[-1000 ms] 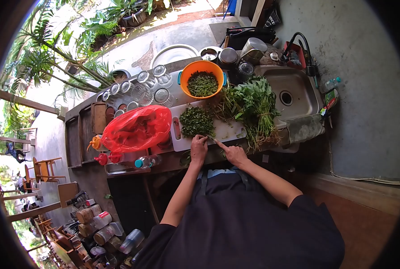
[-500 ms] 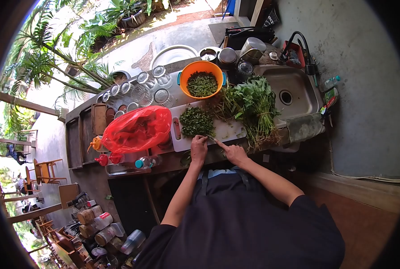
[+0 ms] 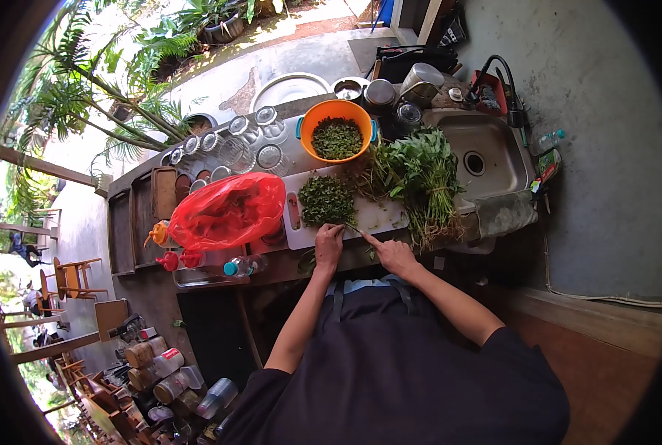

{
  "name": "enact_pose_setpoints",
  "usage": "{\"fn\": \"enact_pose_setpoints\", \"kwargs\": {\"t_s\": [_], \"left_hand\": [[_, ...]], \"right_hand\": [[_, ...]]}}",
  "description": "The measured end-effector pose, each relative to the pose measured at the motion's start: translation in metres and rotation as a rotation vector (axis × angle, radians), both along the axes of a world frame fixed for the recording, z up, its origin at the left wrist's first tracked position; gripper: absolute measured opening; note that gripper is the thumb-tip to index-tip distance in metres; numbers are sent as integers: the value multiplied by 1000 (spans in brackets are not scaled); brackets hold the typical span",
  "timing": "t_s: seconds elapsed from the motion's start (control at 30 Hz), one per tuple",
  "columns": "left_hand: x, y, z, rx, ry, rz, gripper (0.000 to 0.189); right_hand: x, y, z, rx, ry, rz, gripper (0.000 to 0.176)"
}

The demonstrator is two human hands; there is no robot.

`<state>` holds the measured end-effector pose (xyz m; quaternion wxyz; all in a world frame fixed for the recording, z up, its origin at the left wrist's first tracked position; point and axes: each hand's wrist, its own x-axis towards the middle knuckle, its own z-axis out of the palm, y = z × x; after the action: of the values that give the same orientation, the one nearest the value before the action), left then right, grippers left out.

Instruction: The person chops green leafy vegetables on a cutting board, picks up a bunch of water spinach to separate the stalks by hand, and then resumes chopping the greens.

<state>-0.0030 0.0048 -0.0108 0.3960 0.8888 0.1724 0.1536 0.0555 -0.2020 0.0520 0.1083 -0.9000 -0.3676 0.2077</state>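
Observation:
My left hand (image 3: 329, 243) is closed at the near edge of the white cutting board (image 3: 381, 216), its fingers pinching green leaves beside a pile of chopped greens (image 3: 326, 201). My right hand (image 3: 393, 256) is wrapped round a small knife (image 3: 352, 228), index finger stretched along it; the thin blade points toward my left fingertips, and the handle is hidden in the palm. Right of the pile lies a big bunch of leafy stalks with roots (image 3: 429, 182). Behind the board stands an orange colander (image 3: 312, 113) with blue handles, holding chopped greens.
A red plastic bag (image 3: 227, 211) lies left of the board, near a bottle with a turquoise cap (image 3: 243, 266). Glass jars (image 3: 270, 157) stand behind it. At the right is a metal sink (image 3: 494, 137) with a cloth (image 3: 503, 213) over its front edge.
My right hand has shifted very slightly to the right, away from my left fingertips. My left hand stays in place on the greens, and the camera view has moved a little.

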Motion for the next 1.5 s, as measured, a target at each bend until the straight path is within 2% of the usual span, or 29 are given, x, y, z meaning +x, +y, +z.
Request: {"fn": "enact_pose_setpoints", "kwargs": {"t_s": [0.1, 0.23, 0.3, 0.6, 0.93, 1.23, 1.33, 1.5], "left_hand": [[0, 1, 4, 11, 12, -12, 16], [3, 0, 8, 15, 25, -27, 16], [2, 0, 8, 8, 18, -22, 16], [3, 1, 4, 13, 24, -32, 16], [3, 0, 2, -12, 22, -16, 15], [2, -1, 0, 55, -26, -24, 10], [3, -3, 0, 33, -9, -4, 11], [4, -5, 4, 36, 17, 16, 11]], "right_hand": [[4, 4, 19, -72, 33, -28, 79], [5, 6, 18, -50, 52, 3, 78], [4, 7, 16, -32, 24, 9, 72], [8, 11, 17, -51, 67, 11, 71], [0, 6, -22, 86, -12, -21, 73], [-3, 1, -33, 69, 27, -28, 77], [-2, 4, -33, 165, 16, -21, 78], [-7, -8, -23, 35, 42, -40, 78]]}}
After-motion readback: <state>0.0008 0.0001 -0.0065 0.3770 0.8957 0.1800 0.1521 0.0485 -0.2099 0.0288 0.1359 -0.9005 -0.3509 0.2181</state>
